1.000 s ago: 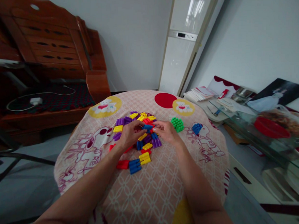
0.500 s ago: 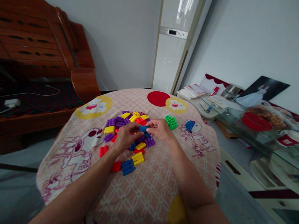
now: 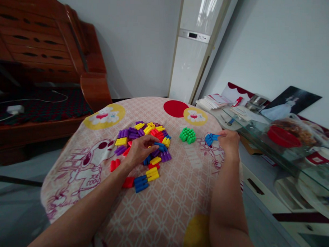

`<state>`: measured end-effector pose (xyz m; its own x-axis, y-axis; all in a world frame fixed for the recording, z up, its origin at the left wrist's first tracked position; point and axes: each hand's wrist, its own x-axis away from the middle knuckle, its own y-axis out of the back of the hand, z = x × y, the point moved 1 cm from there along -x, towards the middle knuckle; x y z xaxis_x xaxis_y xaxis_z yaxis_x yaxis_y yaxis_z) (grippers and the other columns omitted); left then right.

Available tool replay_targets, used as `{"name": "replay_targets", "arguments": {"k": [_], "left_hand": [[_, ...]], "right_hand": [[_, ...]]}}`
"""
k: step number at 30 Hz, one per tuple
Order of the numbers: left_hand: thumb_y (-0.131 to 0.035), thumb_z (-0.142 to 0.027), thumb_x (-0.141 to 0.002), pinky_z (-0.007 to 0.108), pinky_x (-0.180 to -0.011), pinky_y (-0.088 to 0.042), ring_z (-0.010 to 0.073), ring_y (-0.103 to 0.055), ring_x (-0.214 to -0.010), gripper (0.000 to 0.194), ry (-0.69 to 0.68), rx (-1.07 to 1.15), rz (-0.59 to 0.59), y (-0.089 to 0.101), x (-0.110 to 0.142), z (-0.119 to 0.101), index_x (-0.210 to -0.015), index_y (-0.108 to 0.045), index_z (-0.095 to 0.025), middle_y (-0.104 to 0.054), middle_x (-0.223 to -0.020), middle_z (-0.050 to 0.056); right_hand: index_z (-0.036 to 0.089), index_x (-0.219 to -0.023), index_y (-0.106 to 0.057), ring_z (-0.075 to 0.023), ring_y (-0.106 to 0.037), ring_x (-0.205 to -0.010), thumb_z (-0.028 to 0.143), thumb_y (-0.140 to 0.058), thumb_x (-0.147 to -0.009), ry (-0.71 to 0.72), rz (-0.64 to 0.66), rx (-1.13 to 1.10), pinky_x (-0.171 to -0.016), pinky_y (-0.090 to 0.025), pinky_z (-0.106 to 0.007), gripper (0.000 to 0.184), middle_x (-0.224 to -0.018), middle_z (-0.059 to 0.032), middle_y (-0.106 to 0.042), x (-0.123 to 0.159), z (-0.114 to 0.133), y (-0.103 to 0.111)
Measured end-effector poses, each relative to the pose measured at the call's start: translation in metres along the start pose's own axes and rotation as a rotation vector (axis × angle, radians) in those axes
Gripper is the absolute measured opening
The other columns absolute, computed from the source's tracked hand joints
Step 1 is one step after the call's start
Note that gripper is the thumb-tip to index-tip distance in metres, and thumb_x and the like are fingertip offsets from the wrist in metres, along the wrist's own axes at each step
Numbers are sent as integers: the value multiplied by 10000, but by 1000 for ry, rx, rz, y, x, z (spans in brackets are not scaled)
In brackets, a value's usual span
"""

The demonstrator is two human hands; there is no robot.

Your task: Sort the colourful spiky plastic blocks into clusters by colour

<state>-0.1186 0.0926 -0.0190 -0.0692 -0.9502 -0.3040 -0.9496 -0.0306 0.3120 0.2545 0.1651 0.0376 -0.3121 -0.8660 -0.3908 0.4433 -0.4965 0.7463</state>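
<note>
Several blue building blocks made of joined tubes (image 3: 208,140) stand grouped on the table's right side. My right hand (image 3: 229,142) pinches a blue block (image 3: 215,136) right at that group, touching or almost touching it. Over the mixed pile, my left hand (image 3: 141,148) has thumb and forefinger closed on another blue block (image 3: 161,146). Around it lie purple blocks (image 3: 133,132), yellow blocks (image 3: 152,174), red blocks (image 3: 128,182) and more blue blocks (image 3: 141,183). Between the hands is a cluster of green blocks (image 3: 188,135).
A patterned cloth (image 3: 172,210) covers the round table. To the right, a glass shelf (image 3: 263,136) bears a red bowl (image 3: 284,135) and papers. A wooden bench (image 3: 92,88) stands at the left, and a tall white air conditioner (image 3: 192,59) behind the table.
My right hand has moved right, from beside my left hand to the blue group, with a blue block. My left hand has stayed over the pile. The green blocks look slightly spread.
</note>
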Motion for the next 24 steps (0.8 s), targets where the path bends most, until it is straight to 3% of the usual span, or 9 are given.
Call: {"name": "replay_targets", "arguments": {"k": [6, 17, 21, 24], "left_hand": [[-711, -386, -773, 277, -640, -533, 190, -676, -735, 314, 7, -1, 2, 0, 1, 0, -976, -698, -148, -722, -828, 64], [-715, -367, -776, 247, -595, -509, 164, -654, -684, 301, 6, -35, 2, 1, 1, 5, -984, -708, -150, -705, -778, 45], [-724, -376, -763, 281, -656, -545, 188, -682, -743, 311, 18, 7, 10, 0, 2, 1, -978, -702, -153, -720, -818, 57], [-742, -378, -744, 306, -699, -561, 203, -698, -771, 330, 58, 106, 23, -1, 2, -3, -970, -692, -142, -730, -849, 70]], "right_hand": [[109, -817, -772, -256, -674, -818, 84, -565, -665, 22, 17, 280, -772, -480, -321, 258, -839, -155, -748, 4, -15, -4], [120, -943, -772, -234, -678, -927, 39, -492, -725, 63, 135, 353, -844, -462, -301, 364, -975, -149, -752, 3, -16, -26], [117, -923, -768, -232, -681, -919, 46, -497, -711, 55, 138, 331, -836, -469, -295, 351, -945, -142, -756, 5, -14, -23], [116, -865, -768, -249, -683, -883, 84, -513, -704, 40, 67, 300, -818, -480, -314, 303, -890, -149, -752, 4, -6, -15]]}}
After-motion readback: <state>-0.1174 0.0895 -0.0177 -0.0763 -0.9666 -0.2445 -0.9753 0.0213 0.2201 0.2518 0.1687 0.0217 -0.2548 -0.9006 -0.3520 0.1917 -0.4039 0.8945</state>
